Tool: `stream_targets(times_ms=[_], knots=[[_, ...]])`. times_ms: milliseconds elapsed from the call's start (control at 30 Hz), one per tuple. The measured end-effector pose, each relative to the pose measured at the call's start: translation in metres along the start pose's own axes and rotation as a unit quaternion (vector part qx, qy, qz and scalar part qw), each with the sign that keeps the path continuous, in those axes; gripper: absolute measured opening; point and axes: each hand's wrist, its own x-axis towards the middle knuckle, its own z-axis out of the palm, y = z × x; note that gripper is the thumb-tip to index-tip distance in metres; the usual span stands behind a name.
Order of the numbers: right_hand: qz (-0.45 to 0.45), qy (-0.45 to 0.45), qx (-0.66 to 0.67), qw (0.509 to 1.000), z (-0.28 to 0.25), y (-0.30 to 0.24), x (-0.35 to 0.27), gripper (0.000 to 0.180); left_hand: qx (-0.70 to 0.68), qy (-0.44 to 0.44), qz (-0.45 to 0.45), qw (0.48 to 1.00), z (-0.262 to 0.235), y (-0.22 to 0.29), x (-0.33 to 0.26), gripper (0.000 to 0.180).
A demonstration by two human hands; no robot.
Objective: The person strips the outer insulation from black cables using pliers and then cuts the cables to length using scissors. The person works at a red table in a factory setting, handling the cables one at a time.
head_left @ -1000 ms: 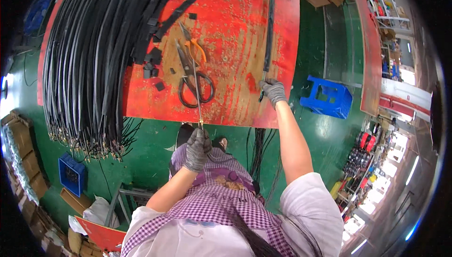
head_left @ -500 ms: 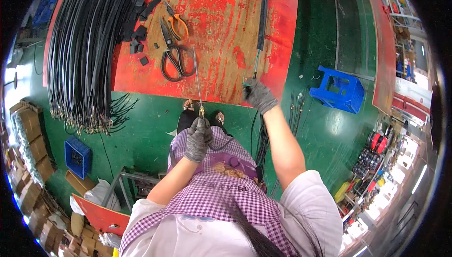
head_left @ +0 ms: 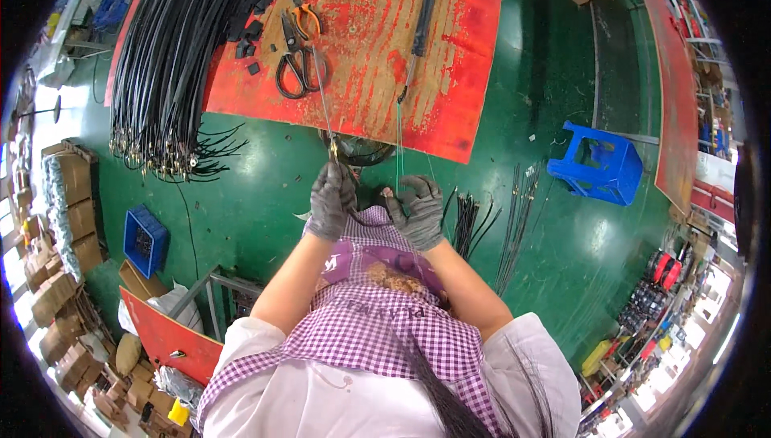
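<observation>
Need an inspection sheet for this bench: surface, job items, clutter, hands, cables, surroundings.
Surface: red tabletop, paint worn through to brown.
Job items: thin metal rod; black sleeved length on the tabletop, green strands trailing off its near end.
Clutter: black-handled scissors, orange-handled pliers, small black scraps.
Hands: both gloved; left hand grips the rod's near end; right hand is at the green strands, grip unclear.
Cables: large black cable bundle at left, ends hanging past the near edge.
Surroundings: green floor, blue plastic stool at right, blue crate at left.
</observation>
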Motion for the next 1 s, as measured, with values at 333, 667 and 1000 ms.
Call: stream_targets(times_ms=[333, 667, 1000], knots=[[-0.135, -0.300, 0.118, 0.937, -0.015, -0.020, 0.044, 0.033, 0.144, 0.024, -0.092, 0.985, 0.030, 0.008, 0.044, 0.039], [0.147, -0.310, 0.428, 0.836, -0.021, -0.020, 0.072, 0.019, -0.245, -0.154, -0.200, 0.936, 0.052, 0.008, 0.101, 0.020], [0.085, -0.153, -0.176, 0.969, 0.019, 0.033, 0.116, 0.042, -0.008, -0.134, -0.193, 0.972, 0.059, 0.045, 0.111, 0.018]])
